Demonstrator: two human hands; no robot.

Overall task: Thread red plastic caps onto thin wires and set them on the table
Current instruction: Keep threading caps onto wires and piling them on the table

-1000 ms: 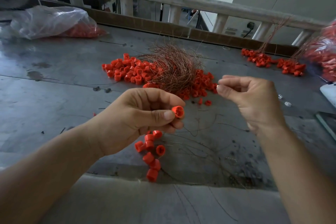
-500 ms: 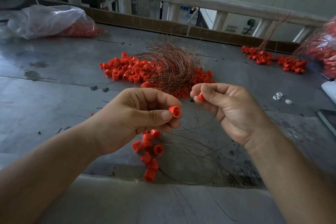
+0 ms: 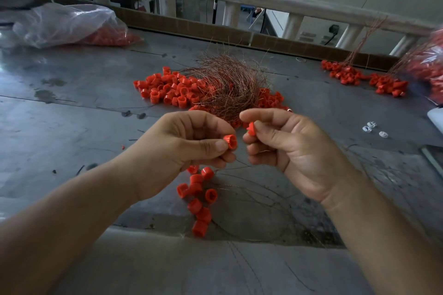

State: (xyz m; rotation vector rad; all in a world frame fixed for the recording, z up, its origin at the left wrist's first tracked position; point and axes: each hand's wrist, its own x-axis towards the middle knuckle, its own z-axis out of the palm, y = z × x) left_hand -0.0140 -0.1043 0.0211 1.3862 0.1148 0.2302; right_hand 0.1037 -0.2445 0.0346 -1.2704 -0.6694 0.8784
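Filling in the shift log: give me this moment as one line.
step: threading | left hand: pinches red cap | right hand: pinches second red cap | caps: apart | table: loose caps, wire bundle

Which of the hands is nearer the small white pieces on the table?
Right. The right hand is left of the white pieces, pinching a red cap; the left hand is farther left, beyond it, pinching a second red cap.
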